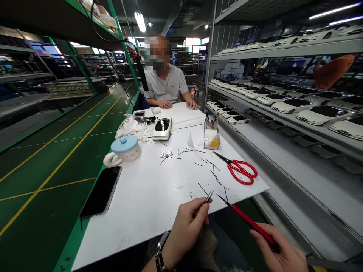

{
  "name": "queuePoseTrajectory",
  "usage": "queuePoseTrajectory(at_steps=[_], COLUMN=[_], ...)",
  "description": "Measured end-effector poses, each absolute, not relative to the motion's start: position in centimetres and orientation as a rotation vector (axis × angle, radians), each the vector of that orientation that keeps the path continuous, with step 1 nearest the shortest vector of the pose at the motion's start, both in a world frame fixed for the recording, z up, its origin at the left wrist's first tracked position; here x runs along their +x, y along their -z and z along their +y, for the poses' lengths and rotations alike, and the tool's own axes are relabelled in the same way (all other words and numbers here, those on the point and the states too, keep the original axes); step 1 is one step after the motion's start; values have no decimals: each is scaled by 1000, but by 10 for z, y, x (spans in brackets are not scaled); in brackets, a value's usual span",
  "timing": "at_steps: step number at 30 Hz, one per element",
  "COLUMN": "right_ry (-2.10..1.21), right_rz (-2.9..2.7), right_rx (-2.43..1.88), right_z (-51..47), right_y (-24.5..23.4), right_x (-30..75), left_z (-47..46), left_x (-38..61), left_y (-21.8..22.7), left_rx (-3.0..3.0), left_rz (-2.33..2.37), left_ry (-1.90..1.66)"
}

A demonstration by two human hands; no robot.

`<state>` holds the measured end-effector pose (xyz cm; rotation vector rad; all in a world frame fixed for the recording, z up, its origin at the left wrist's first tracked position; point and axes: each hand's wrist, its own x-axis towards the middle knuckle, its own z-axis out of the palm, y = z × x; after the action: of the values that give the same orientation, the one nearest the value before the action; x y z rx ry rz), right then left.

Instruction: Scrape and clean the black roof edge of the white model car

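Note:
My left hand (188, 221) is closed over the table's front edge, pinching silver tweezers (209, 197) whose tips point up and away. To its right, my right hand (279, 247) grips red-handled scissors (252, 223), seen edge-on. Their dark pointed tip is close to the tweezers but apart from them. Short black strips (218, 179) and tiny dark bits (192, 194) lie on the white tabletop (141, 204) just beyond. A second pair of red scissors (242, 172) rests at the right. Whether the tweezers hold anything is too small to tell.
A white model car (162, 129), a lidded mug (124, 149), a phone (102, 190) and a clear tool box (211, 136) stand or lie on the table. A person (167, 83) sits opposite. Shelves (283, 49) of model cars line the right; a green floor (56, 166) runs left.

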<state>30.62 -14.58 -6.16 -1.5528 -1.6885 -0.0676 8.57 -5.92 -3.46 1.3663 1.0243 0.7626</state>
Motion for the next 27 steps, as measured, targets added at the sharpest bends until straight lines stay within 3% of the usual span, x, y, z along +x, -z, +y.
queuePoseTrajectory(at_steps=[8,20,27], right_ry=[397,406,843], right_rz=[-2014,-2047,-1911], right_rx=[-1406,-1337,-1732], right_z=[-144,-159,-160], right_y=[68,56,54], right_x=[335,349,369], left_z=[-64,-70,-78], left_x=[98,110,112], left_y=[30,28,24], left_rx=[1542,1647,1901], left_rz=[1055,1004,986], left_ry=[-764,-651,-681])
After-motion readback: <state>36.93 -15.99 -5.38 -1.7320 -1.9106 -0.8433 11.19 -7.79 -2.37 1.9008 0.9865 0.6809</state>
